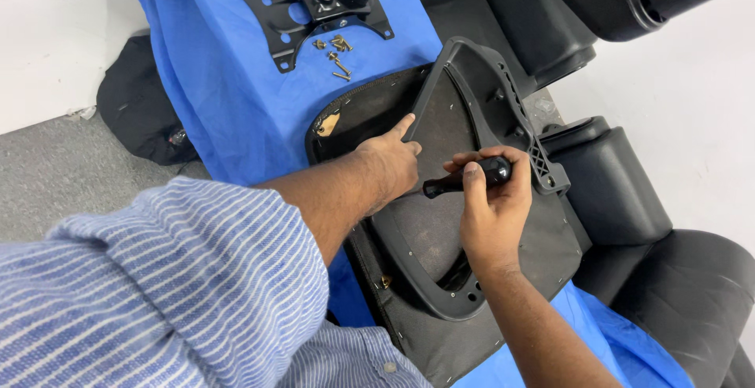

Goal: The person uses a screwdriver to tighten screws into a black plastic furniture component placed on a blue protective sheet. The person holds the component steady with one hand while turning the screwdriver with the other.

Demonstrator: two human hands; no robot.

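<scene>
Striped blue sleeve (157,294) fills the lower left, on your left arm. Your left hand (389,164) rests on the black plastic frame (464,89) lying on an upturned chair seat (511,278), forefinger pointing along its edge. Your right hand (491,207) is clenched around a black screwdriver handle (468,177) over the frame's middle. Brass screws (338,50) lie on the blue cloth (228,81) beside a metal bracket (283,11).

Grey carpet floor (55,176), white wall (47,34), black padded chairs (621,191), blue cloth (220,81) over table.
</scene>
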